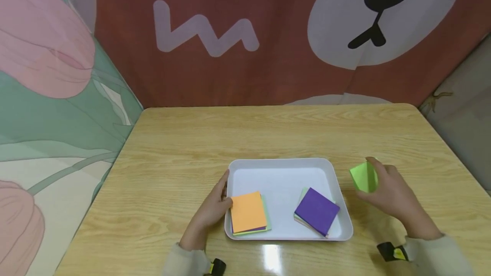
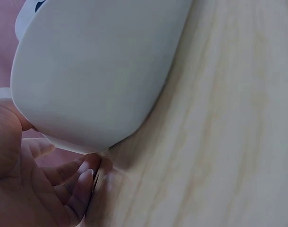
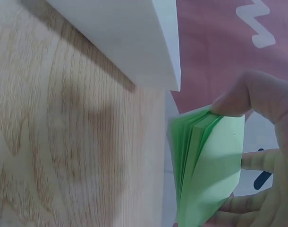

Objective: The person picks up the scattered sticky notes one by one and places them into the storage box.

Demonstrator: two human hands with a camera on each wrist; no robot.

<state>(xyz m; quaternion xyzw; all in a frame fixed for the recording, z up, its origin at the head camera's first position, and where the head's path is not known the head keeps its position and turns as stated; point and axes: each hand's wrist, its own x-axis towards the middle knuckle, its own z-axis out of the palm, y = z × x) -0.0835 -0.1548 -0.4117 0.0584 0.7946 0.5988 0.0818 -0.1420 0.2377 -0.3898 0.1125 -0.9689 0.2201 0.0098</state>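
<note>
My right hand (image 1: 395,191) pinches a pad of green sticky notes (image 1: 363,176) above the table, to the right of the white tray (image 1: 284,163). In the right wrist view the sheets of this green pad (image 3: 210,165) fan apart at the edge, between the thumb and the fingers. My left hand (image 1: 211,208) grips the tray's left side, its thumb over the rim and the fingers along the outer wall. Inside the tray, a stack of paper squares with an orange top (image 1: 249,212) lies by the left thumb. Another stack, topped in purple (image 1: 317,211), sits turned at the right.
The tray stands on a wood-grain table (image 1: 172,152) near its front. Behind the table hangs a brown cloth (image 1: 268,80) with a printed animal muzzle. A flowered cloth (image 1: 57,131) covers the left side, and a grey surface (image 1: 468,110) borders the right.
</note>
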